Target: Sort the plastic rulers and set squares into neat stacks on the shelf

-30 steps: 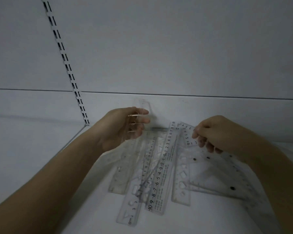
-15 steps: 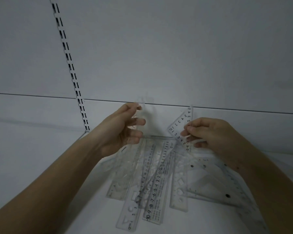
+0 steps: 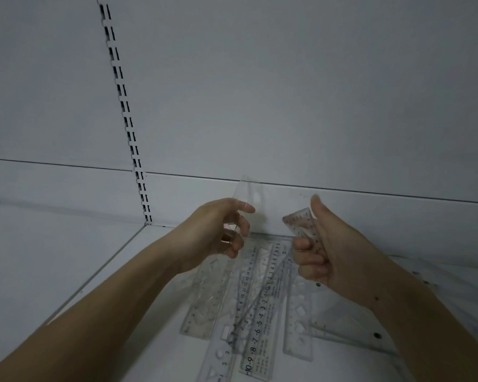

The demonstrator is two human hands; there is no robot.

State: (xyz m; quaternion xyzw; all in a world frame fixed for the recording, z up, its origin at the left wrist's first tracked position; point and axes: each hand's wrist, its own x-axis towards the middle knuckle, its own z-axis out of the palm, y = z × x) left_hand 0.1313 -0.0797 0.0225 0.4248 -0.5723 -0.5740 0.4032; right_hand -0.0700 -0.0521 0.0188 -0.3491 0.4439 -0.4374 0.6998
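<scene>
Several clear plastic rulers lie fanned out on the white shelf, with clear set squares overlapping at their right. My left hand holds a clear set square upright above the pile, its tip pointing up against the back wall. My right hand grips a small clear ruler piece with printed numbers, fingers curled round it and thumb raised.
A slotted metal upright runs down the white back panel to the shelf's rear edge. More clear set squares spread toward the right edge, partly behind my right forearm.
My right hand has lifted the numbered piece off the pile and closed round it, thumb now up. My left hand stays raised with its set square. The view has tilted upward slightly.
</scene>
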